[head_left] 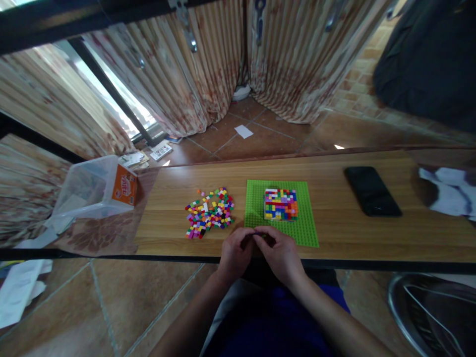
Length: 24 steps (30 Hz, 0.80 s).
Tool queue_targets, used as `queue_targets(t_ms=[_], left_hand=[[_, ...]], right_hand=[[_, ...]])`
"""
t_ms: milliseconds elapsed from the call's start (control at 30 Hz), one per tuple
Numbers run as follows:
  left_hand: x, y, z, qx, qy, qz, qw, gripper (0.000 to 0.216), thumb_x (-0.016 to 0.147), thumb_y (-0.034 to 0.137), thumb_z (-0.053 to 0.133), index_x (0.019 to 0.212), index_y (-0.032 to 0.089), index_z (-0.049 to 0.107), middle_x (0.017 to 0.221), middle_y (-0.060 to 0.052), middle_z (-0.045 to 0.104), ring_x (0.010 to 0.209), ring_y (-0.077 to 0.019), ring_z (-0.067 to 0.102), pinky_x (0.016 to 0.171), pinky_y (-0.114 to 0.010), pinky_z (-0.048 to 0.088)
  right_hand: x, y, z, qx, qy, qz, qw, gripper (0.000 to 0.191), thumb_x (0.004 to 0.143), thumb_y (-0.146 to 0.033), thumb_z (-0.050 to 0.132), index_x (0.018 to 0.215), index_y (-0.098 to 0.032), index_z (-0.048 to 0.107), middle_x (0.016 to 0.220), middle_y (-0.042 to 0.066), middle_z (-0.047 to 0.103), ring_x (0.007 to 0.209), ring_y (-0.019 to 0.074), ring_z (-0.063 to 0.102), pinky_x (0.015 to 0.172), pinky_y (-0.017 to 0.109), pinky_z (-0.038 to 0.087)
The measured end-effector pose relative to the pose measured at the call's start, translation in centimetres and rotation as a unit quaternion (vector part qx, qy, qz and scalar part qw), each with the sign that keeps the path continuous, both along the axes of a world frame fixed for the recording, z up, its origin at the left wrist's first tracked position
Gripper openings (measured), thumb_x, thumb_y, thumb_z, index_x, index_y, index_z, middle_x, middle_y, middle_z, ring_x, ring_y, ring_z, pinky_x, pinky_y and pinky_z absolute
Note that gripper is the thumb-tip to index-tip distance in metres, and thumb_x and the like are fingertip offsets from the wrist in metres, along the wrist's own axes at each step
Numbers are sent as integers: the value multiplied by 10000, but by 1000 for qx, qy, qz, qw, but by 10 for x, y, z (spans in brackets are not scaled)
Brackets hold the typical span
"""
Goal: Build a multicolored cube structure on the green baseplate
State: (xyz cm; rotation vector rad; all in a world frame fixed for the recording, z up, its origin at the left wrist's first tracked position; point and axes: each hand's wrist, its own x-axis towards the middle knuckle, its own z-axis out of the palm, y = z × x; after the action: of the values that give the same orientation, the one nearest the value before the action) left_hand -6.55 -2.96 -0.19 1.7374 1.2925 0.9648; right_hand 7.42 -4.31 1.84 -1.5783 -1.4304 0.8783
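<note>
Fingertips (256,232) of my left hand (235,253) and right hand (282,255) curl tight against each other, any piece between them too small to tell, over the near left corner of the flat green studded baseplate (301,233). A multicoloured brick block (280,204) stands on it; loose coloured bricks (210,212) lie just left.

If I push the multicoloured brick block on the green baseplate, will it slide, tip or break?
The multicoloured brick block sits on the green studded baseplate, so it probably grips the studs and drags the thin plate over the smooth wooden table. It looks low and wide, so tipping seems unlikely. Its small bricks might pop off.
</note>
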Motion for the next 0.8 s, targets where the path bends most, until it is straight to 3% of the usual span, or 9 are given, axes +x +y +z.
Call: queue_targets(t_ms=[167,467,800], left_hand=[[1,0,2,4,19,-1,1000,120,900,213,573,970,199,670,909,-45,713,831,-164,664,768,-282,523],[2,0,1,33,41,2,999,111,910,205,571,982,189,654,903,-42,706,823,-152,665,769,-270,527],[1,1,2,62,40,-6,997,170,937,201,536,1046,189,666,934,-57,718,875,-162,679,795,-279,545]], right_hand=[[8,-2,-2,6,29,-20,999,231,898,-359,584,1014,-222,730,943,55,765,842,204,719,771,344,582],[42,2,8,3,71,-99,993,328,867,-494,613,954,-204,739,790,52,748,603,165,679,592,298,567],[52,10,18,-21,230,-125,965,249,756,-431,762,854,-205,725,779,35,748,616,151,698,577,275,602]])
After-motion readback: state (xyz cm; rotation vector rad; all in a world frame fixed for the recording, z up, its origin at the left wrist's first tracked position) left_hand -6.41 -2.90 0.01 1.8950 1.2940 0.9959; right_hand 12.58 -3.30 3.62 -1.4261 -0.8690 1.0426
